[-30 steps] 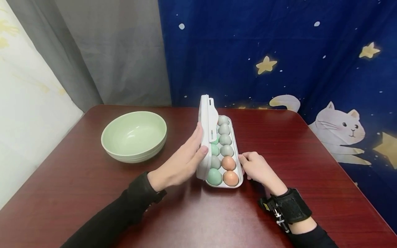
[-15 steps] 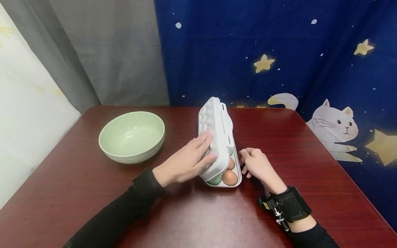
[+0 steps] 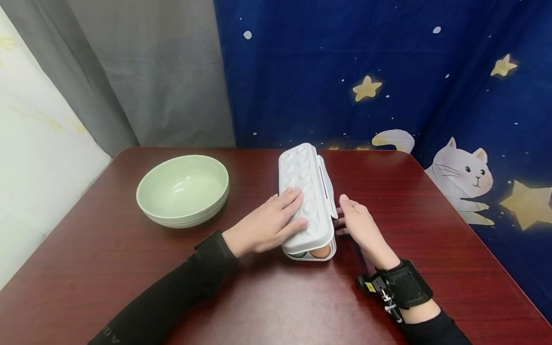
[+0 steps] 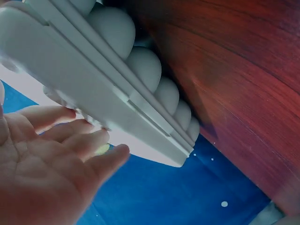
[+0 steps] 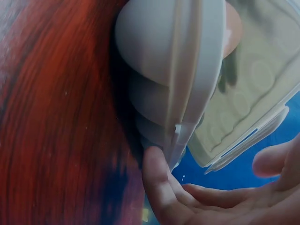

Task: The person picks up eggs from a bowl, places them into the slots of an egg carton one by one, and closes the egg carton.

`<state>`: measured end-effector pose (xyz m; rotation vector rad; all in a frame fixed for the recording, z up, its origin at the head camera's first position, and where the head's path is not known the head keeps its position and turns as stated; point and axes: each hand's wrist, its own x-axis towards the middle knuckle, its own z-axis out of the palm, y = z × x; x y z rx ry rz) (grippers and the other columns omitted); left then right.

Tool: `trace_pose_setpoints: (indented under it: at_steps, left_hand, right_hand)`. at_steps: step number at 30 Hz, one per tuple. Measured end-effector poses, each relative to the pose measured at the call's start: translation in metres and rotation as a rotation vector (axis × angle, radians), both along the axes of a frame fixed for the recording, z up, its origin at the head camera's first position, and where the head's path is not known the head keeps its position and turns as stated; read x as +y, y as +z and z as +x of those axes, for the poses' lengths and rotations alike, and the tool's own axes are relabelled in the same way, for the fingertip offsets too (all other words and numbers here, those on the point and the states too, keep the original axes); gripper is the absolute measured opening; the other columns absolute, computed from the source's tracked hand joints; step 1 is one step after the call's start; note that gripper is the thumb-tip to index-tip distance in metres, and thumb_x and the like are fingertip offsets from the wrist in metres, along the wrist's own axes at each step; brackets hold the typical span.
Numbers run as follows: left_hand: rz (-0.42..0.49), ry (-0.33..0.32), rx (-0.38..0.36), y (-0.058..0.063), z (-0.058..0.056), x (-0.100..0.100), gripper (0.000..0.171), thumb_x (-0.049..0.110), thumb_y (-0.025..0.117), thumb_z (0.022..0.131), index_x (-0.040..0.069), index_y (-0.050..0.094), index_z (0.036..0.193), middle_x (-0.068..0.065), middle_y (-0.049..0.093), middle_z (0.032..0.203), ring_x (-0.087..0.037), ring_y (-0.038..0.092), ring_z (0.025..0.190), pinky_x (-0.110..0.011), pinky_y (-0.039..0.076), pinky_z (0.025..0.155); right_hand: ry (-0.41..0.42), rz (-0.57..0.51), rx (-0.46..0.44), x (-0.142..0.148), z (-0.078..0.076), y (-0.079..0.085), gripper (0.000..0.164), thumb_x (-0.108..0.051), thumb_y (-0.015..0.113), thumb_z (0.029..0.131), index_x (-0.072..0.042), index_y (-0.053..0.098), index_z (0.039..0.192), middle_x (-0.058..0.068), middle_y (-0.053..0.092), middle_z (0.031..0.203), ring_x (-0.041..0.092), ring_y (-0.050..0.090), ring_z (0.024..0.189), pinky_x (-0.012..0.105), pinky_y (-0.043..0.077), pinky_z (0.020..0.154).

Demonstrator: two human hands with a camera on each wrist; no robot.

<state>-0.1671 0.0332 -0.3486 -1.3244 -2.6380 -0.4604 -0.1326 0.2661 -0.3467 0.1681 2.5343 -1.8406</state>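
Observation:
A white plastic egg box (image 3: 315,229) lies lengthwise in front of me, its bumpy lid (image 3: 296,167) tilted down most of the way over the base. At the near end a brown egg (image 3: 321,252) and part of a green egg (image 3: 297,255) show through the gap; other eggs are hidden. My left hand (image 3: 269,225) lies with extended fingers on top of the lid. On the right side, my right hand (image 3: 363,229) has its fingers loosely bent by the box's long edge. In the right wrist view its fingertip (image 5: 154,161) is against the base's rounded cups (image 5: 145,47).
A pale green bowl (image 3: 183,221) stands left of the egg box on the dark red table (image 3: 267,306). Behind the table hang a grey curtain (image 3: 172,72) and a blue one (image 3: 302,72) with stars and a cat.
The lid has swung from nearly upright down to the right over the eggs, my left hand moving with it. My right hand's fingers have loosened and the thumb has lifted beside the box.

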Motion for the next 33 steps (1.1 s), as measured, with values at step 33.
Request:
trace_pose_setpoints:
  at_steps: [33]
  left_hand:
    - [-0.163, 0.187, -0.046, -0.009, -0.023, 0.016, 0.062, 0.055, 0.032, 0.102, 0.023, 0.031, 0.155, -0.014, 0.021, 0.16, -0.028, 0.016, 0.146, -0.052, 0.022, 0.112]
  right_hand:
    - [0.102, 0.092, -0.057, -0.002, -0.003, -0.004, 0.049, -0.029, 0.053, 0.101, 0.01, 0.053, 0.132, 0.017, 0.063, 0.111, 0.017, 0.061, 0.088, 0.031, 0.054, 0.069]
